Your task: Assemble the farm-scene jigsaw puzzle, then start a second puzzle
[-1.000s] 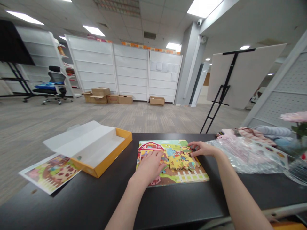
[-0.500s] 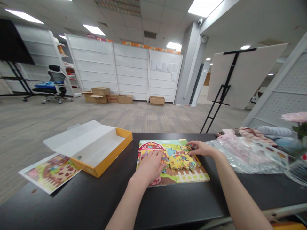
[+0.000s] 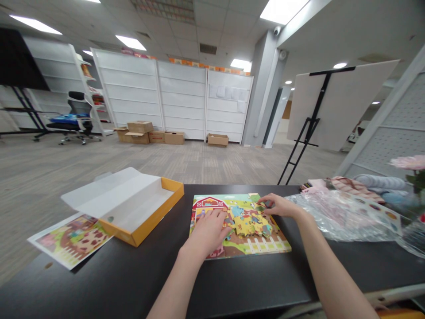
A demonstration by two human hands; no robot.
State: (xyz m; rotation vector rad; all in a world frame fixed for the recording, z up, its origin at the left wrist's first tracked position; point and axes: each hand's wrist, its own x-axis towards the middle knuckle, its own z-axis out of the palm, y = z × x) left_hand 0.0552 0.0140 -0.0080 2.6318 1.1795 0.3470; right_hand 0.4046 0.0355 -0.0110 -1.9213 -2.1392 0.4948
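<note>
- On the dark table [image 3: 133, 283], near the middle and in front of the person, lies the puzzle [image 3: 237, 251], flat, with a red barn [image 3: 209, 202] at its upper left and a white fence [image 3: 267, 244] along the lower right.
- Over its left half rests the left hand [image 3: 210, 228], palm down, fingers stretched out and lying loosely rather than clasped; what is beneath the palm is hidden.
- Beside that hand, mostly to its right, sits a patch of yellow pieces [image 3: 247, 223] with an uneven outline.
- At the upper right edge of the puzzle is the right hand [image 3: 279, 206], its fingers curved and a narrow gap between thumb and forefinger; whether it pinches a piece, one cannot tell.
- Left of the puzzle, well apart from both hands, stands the open box [image 3: 159, 213], yellow outside and white within, its lid folded back to the left.
- Partly under the box, a card [image 3: 71, 239] with a farm picture juts past the table's left edge.
- Right of the right hand lies a clear bag [image 3: 345, 219], with rolled cloths [image 3: 357, 188] behind it and a pink flower [image 3: 410, 162] farther right.
</note>
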